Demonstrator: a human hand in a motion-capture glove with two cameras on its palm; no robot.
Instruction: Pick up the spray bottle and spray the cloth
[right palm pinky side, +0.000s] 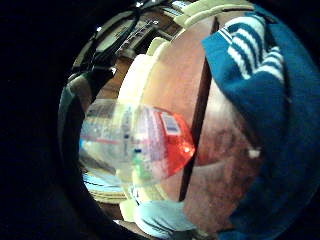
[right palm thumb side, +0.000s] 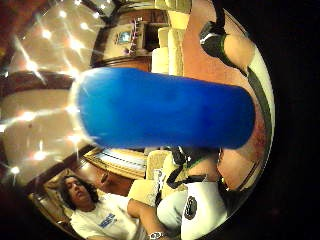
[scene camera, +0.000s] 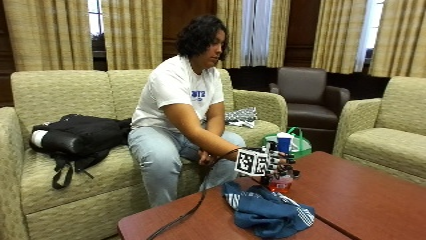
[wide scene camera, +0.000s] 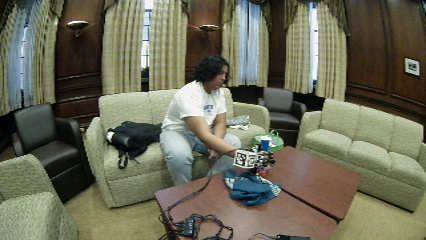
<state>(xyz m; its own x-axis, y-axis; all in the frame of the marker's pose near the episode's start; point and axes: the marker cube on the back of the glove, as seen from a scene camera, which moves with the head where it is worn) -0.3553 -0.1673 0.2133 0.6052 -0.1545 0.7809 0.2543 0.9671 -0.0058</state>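
On the near edge of the reddish-brown table (scene camera: 359, 195), in front of the seated person, the gloved right hand (scene camera: 274, 162) is wrapped around the spray bottle (scene camera: 282, 165), its fingers curled round the body. The bottle has a blue top, a clear labelled middle and orange-red liquid low down; that red base and the label show close in the little-finger palm view (right palm pinky side: 150, 145), and the thumb-side view is filled by the blue top (right palm thumb side: 165, 107), which fits a bottle held in the palm. Whether the base has left the tabletop cannot be told for sure from the outside view: it looks at, or barely above, the wood.

Just nearer the camera and a little left of the bottle lies the cloth (scene camera: 266, 210), a crumpled blue piece with white stripes, close beside the hand but apart from the bottle. The bare hand rests low by the person's knee, touching nothing of the task.

As a judgement, the grasp is made, so the first part is done or nearly so. What remains is to lift the bottle clear, turn its nozzle toward the cloth and work the trigger; no mist or wet patch can be seen on the cloth.
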